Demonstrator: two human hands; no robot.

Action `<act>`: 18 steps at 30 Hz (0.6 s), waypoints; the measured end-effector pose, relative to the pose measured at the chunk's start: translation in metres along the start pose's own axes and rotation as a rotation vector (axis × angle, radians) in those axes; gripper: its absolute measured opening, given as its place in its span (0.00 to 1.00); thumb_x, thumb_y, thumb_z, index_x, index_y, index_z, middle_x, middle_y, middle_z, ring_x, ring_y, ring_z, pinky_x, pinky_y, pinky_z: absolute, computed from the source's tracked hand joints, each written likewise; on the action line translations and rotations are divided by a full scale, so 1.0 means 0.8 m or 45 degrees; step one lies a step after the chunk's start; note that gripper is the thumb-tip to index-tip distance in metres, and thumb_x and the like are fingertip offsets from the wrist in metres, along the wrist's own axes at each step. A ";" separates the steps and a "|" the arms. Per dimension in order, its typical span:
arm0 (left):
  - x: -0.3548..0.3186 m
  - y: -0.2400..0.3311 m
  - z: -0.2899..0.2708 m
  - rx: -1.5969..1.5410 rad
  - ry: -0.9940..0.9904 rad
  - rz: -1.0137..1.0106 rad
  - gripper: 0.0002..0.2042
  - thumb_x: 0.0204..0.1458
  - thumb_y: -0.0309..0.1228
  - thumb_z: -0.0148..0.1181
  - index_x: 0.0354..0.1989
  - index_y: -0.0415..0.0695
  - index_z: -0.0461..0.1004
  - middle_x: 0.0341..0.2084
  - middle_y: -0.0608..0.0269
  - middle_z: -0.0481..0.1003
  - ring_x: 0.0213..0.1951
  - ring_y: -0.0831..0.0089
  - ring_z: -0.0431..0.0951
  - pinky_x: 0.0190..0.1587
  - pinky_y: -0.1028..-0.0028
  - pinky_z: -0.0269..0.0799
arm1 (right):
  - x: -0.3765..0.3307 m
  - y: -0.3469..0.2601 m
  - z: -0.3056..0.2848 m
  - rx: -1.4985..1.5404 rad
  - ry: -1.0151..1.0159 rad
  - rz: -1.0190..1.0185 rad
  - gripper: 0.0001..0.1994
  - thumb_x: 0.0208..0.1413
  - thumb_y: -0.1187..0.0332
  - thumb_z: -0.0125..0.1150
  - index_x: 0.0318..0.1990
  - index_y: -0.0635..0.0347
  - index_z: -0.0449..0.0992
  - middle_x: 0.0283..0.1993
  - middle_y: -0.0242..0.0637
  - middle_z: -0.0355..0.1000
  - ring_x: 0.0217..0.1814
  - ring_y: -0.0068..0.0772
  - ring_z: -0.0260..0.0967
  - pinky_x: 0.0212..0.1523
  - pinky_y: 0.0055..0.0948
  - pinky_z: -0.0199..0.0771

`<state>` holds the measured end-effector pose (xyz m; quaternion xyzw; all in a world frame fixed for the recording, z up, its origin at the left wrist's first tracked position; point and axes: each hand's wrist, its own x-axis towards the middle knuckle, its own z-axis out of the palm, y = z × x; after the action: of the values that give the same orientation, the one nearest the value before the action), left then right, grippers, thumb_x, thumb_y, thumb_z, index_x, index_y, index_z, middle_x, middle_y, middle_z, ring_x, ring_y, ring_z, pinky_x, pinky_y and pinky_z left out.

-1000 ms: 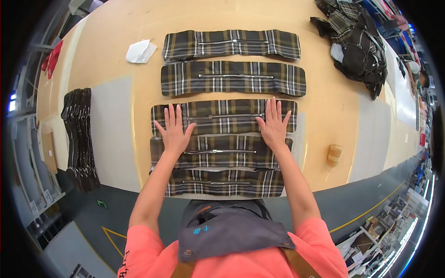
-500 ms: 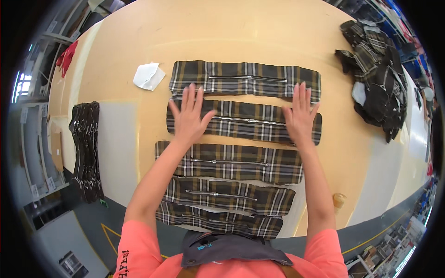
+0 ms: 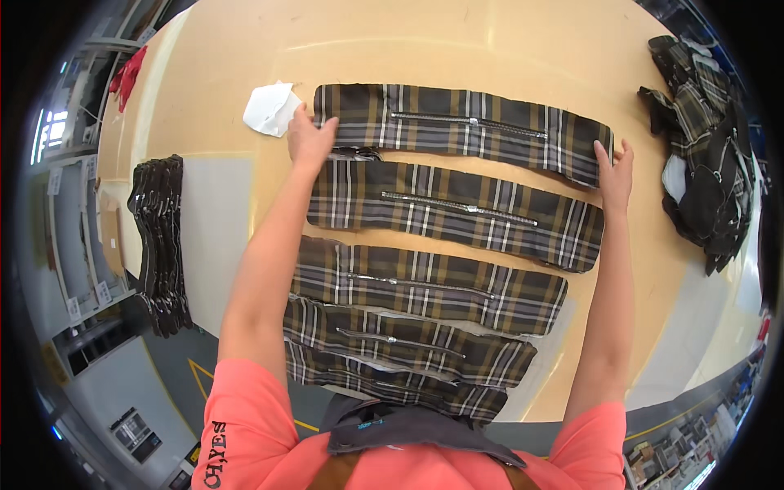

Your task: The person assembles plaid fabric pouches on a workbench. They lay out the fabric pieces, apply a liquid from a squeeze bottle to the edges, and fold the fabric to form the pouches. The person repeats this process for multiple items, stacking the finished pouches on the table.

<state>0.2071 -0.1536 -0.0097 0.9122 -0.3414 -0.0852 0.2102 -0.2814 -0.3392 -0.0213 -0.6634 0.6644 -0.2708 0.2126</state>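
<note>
Several dark plaid fabric pieces, each with a metal zipper across its middle, lie in rows in front of me. The farthest plaid piece (image 3: 441, 110) lies between my hands. At its left end my left hand (image 3: 309, 140) has thumb and fingers apart, the thumb tip against the fabric edge. My right hand (image 3: 616, 173) is at its right end, thumb touching the edge and fingers spread outside it. Just nearer lies a second plaid piece (image 3: 457, 200). A third plaid piece (image 3: 433, 282) and overlapping ones nearer me reach down to my apron (image 3: 408, 433).
A folded white piece (image 3: 271, 109) is beside my left hand. Stacked dark strips (image 3: 157, 241) hang over the table's left edge. A heap of plaid and black fabric (image 3: 706, 155) sits at the right. Red cloth (image 3: 126, 77) is at the far left.
My hands have moved from lying flat over the two farthest pieces out to the ends of the farthest one. My view has shifted, and the farthest pieces look more slanted.
</note>
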 end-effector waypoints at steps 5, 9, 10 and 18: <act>0.026 -0.004 -0.014 -0.498 -0.250 -0.086 0.21 0.47 0.38 0.68 0.44 0.36 0.75 0.29 0.59 0.77 0.32 0.72 0.74 0.38 0.73 0.68 | 0.013 0.013 -0.012 0.567 -0.265 0.282 0.21 0.57 0.57 0.62 0.47 0.68 0.71 0.39 0.36 0.73 0.40 0.23 0.67 0.45 0.23 0.65; -0.002 0.021 -0.073 -0.946 -0.107 0.012 0.14 0.51 0.32 0.65 0.41 0.35 0.76 0.29 0.65 0.76 0.32 0.80 0.72 0.36 0.78 0.66 | -0.008 -0.039 -0.077 0.933 -0.226 0.204 0.13 0.59 0.63 0.61 0.44 0.63 0.72 0.38 0.31 0.72 0.40 0.18 0.66 0.44 0.21 0.65; -0.008 0.016 -0.089 -1.010 -0.120 -0.024 0.14 0.52 0.32 0.65 0.41 0.34 0.76 0.30 0.66 0.76 0.33 0.80 0.72 0.38 0.78 0.67 | -0.019 -0.046 -0.096 0.977 -0.233 0.214 0.13 0.60 0.64 0.60 0.46 0.63 0.72 0.42 0.32 0.73 0.42 0.19 0.68 0.46 0.22 0.66; -0.097 -0.061 -0.091 -0.851 -0.372 -0.246 0.16 0.49 0.32 0.67 0.42 0.34 0.75 0.36 0.59 0.77 0.39 0.75 0.75 0.42 0.77 0.69 | -0.146 0.001 -0.091 0.583 -0.325 0.499 0.19 0.58 0.59 0.61 0.48 0.64 0.69 0.48 0.35 0.70 0.50 0.25 0.66 0.51 0.27 0.65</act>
<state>0.1990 -0.0461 0.0351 0.7995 -0.2334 -0.3407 0.4362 -0.3252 -0.2170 0.0250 -0.4865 0.6693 -0.2817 0.4859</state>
